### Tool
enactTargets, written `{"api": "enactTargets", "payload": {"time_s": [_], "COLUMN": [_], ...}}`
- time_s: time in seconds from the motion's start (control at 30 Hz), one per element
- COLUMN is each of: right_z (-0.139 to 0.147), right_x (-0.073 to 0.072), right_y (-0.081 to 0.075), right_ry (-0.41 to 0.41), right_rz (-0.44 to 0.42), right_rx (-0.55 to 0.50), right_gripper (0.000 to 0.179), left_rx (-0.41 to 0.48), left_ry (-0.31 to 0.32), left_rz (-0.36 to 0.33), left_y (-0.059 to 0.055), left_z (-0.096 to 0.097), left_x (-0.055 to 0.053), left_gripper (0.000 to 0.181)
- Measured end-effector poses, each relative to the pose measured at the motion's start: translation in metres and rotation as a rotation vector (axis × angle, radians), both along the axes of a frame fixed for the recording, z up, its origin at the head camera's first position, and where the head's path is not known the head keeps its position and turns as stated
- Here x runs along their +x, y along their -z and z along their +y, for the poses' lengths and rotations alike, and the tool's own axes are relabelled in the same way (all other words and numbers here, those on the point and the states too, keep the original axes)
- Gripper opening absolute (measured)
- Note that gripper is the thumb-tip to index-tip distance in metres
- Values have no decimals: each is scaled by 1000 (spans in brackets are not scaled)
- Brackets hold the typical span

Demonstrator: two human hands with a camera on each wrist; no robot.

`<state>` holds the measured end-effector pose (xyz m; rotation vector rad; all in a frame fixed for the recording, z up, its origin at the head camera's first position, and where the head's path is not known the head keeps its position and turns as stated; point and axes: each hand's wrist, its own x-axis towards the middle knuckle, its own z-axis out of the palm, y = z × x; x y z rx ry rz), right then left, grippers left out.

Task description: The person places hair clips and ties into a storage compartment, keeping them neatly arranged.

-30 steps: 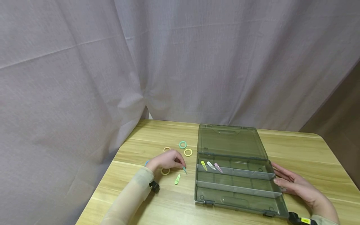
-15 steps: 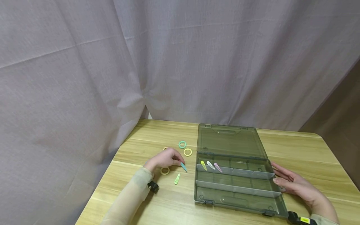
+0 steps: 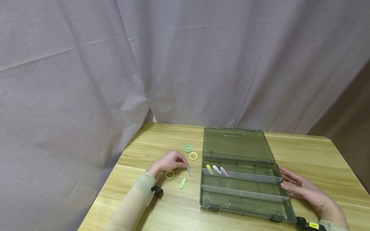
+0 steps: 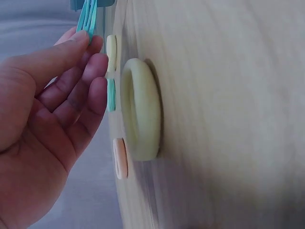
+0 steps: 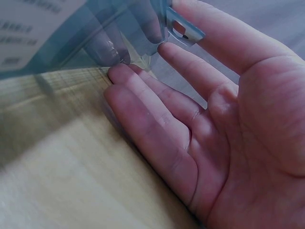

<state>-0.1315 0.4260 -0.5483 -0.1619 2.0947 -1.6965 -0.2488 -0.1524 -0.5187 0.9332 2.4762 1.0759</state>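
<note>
One thin blue hair clip (image 3: 188, 171) is above the worktop (image 3: 173, 205), to the left of the box. The left hand (image 3: 170, 161) pinches it between thumb and finger, while its other fingers bend loosely. The clip's free end points down and toward the near side. I cannot tell if that end touches the wood.

A see-through, grey-green plastic box (image 3: 244, 208) sits on the right of the worktop. Its flat lid (image 3: 237, 144) is folded back to the far side. Two clear dividers (image 3: 245, 193) split the box into three long rows. A yellow hair clip (image 3: 209, 169), a white hair clip (image 3: 216, 169) and a pink hair clip (image 3: 224, 172) sit side by side at the left end, by the far divider. I cannot tell if they lean on it or grip it.

The right hand (image 3: 310, 191) is at the right side of the box. Its thumb rests on the edge, and its fingers are fairly straight and touch the side wall.

A light green hair clip (image 3: 182, 183) lies on the near side of the left hand. A pale yellow ring (image 3: 170, 175) is just beside that hand. Farther away are a small green ring (image 3: 187, 148) and a bright yellow ring (image 3: 193, 156), close together. The left wrist view also shows a peach ring (image 4: 120, 158). Grey cloth (image 3: 185, 64) hangs behind.
</note>
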Motion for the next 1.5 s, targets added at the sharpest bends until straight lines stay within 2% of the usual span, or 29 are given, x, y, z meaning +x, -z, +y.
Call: {"api": "enactTargets", "payload": {"time_s": [0.13,0.23,0.43,0.63,0.87,1.0,1.27,1.5], "right_z": [0,0,0,1,2,1,-1,1], "right_x": [0,0,1,0,0,0,1,0], "right_y": [0,0,1,2,1,1,0,-1], "right_ry": [-8,-10,-6,-12,-17,-9,-12,-13], "right_rz": [-8,-9,-2,-2,0,-2,20,5], "right_rx": [1,1,-14,-20,-5,13,-6,10], "right_gripper": [72,72,71,72,72,72,72,72], "left_rx": [20,53,168,226,240,252,277,284], "left_ry": [-33,-57,-98,-126,-117,-94,-93,-71], "left_rz": [1,-25,-74,-32,0,23,-34,-27], "left_y": [0,-1,-8,-14,-22,-21,-23,-26], "left_z": [-1,-1,5,18,44,58,80,100], "left_x": [0,1,2,0,3,3,6,9], "left_gripper": [6,8,12,8,7,9,9,9]}}
